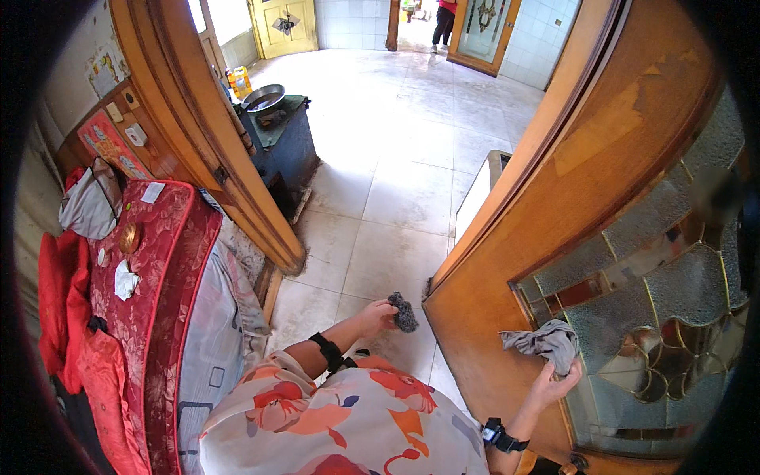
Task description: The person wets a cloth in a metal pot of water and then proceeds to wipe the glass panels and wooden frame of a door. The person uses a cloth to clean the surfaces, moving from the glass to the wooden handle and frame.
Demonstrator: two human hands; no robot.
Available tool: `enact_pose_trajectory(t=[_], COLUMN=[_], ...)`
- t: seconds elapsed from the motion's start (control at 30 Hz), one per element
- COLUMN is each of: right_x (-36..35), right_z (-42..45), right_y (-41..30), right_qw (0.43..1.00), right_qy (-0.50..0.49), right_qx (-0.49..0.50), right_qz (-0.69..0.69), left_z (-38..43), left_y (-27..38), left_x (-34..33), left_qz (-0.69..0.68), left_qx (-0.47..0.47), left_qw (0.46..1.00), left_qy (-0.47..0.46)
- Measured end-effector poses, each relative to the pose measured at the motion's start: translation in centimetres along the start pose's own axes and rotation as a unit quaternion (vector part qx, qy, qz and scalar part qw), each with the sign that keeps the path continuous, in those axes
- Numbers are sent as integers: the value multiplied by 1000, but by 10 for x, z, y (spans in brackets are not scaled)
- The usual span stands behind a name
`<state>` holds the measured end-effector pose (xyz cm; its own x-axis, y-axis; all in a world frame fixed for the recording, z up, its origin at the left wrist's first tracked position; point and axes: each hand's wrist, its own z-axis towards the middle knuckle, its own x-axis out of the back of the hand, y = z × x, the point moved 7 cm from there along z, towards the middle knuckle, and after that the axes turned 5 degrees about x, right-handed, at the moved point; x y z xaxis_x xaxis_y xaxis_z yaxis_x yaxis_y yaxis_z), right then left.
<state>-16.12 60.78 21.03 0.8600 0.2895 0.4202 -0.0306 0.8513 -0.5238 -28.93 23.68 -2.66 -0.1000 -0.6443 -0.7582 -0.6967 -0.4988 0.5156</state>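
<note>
My left hand (376,317) grips a dark grey scouring pad (405,312), which looks like steel wool, above the tiled floor in the doorway. A crumpled grey cloth (549,344) is in my right hand (556,383), close to the inner edge of the door's glass panel (629,320). Whether the cloth presses on the door or hangs just before it, I cannot tell. The wooden door (504,285) stands swung inward on my right, its leaded glass patterned with curved strips. Part of the fingers of my right hand is hidden behind the cloth.
A mattress with a red floral cover (160,255) lies on the left, bearing clothes and small items. Beyond the wooden door frame (237,148) are a dark stove-like block (285,136) with a metal basin (264,98), and a white appliance (478,190). A person (444,27) stands in the far doorway.
</note>
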Motion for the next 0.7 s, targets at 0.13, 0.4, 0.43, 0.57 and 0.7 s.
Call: enact_pose_trajectory(t=[0.13, 0.4, 0.43, 0.57, 0.7], right_x=[-18, -73, -78, -103, -113], right_z=[-2, -24, -25, -27, -29], right_y=[-24, -23, -22, -26, -25], right_qw=[973, 931, 932, 931, 929], right_qy=[14, 16, 15, -12, -55], right_qx=[187, 272, 271, 298, 312], right_qz=[-137, -243, -239, -210, -191], left_z=[-27, -40, -43, -55, -61], left_y=[23, 13, 13, 19, 12], left_x=[-13, 18, 19, 22, 45], left_qz=[52, 91, 84, 54, 44], left_qx=[4, -10, -11, -25, -32], left_qw=[996, 987, 988, 987, 985], left_qy=[78, 129, 132, 152, 164])
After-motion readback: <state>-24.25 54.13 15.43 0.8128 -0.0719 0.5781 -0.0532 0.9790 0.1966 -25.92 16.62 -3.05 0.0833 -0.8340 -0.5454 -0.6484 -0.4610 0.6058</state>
